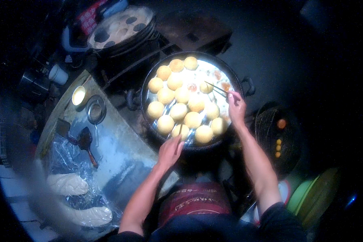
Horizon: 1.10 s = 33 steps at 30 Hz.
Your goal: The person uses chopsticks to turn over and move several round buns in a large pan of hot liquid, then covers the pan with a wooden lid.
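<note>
A wide dark pan (150, 135) with two side handles holds many round golden cakes, crowded in its left and near part. Brightly lit white batter with orange-brown pieces covers the pan's right side. My right hand (236, 108) is closed on dark chopsticks (216, 87) at the pan's right; their tips touch a golden cake (206, 87). Over the near rim, my left hand (171, 151) is pinched on what looks like a thin dark stick (180, 129), its tip against a near cake (180, 132). Glare hides detail in the pan's middle.
A stone-like counter (121, 149) at left bears a yellow bowl (78, 96), a strainer (96, 111), a dark spatula (85, 141) and pale gloves (90, 216) on clear plastic. A round mould with holes (123, 30) stands far left. At right are a dark wok (266, 133) and a green basin (304, 193).
</note>
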### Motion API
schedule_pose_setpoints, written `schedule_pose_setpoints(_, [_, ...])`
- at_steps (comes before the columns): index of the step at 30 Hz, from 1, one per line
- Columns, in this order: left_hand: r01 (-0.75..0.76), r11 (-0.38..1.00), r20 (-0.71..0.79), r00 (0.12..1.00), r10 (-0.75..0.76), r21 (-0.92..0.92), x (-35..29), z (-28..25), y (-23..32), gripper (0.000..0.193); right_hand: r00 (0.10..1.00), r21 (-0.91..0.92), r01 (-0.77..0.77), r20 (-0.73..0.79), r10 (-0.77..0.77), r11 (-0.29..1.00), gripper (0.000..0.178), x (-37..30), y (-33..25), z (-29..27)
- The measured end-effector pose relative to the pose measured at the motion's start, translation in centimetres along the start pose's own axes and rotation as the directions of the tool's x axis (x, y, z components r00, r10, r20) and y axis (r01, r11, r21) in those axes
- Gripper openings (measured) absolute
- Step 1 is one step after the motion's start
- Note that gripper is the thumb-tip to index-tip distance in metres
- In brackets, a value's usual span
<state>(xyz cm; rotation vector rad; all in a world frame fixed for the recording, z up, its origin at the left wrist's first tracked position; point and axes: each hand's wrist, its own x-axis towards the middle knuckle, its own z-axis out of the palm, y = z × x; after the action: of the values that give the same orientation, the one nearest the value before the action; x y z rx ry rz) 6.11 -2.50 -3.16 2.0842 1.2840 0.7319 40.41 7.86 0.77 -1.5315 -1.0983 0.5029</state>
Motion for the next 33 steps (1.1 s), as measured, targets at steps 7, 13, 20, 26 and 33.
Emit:
schedule_pose_setpoints(7, [-0.04, 0.999, -0.152, 0.988, 0.038, -0.015, 0.7, -2.0, 1.8, 0.039, 1.0, -0.005, 0.002, -0.005, -0.002, 1.0, 0.023, -0.5, 0.2, 0.2])
schedule_pose_setpoints(13, [0.02, 0.999, -0.018, 1.0, -0.02, 0.051, 0.1, -1.3, -0.6, 0.038, 1.0, 0.023, -0.011, 0.002, 0.011, 1.0, 0.022, -0.5, 0.5, 0.2])
schedule_pose_setpoints(20, [0.027, 1.0, -0.005, 1.0, -0.027, -0.012, -1.2, -1.6, 0.0, 0.039, 1.0, -0.001, -0.002, 0.004, 0.002, 1.0, 0.022, -0.7, -0.2, 0.2])
schedule_pose_setpoints(26, [0.048, 0.997, -0.055, 0.997, -0.051, -0.056, -1.1, -4.0, 0.6, 0.04, 1.0, 0.006, 0.015, -0.001, -0.015, 1.0, 0.024, -0.6, -0.1, 0.5])
schedule_pose_setpoints(33, [0.111, 0.991, -0.303, 0.949, -0.082, 0.079, 1.7, -5.7, -3.6, 0.037, 0.999, 0.037, 0.044, -0.01, -0.044, 0.998, 0.021, -0.6, 0.4, 1.0])
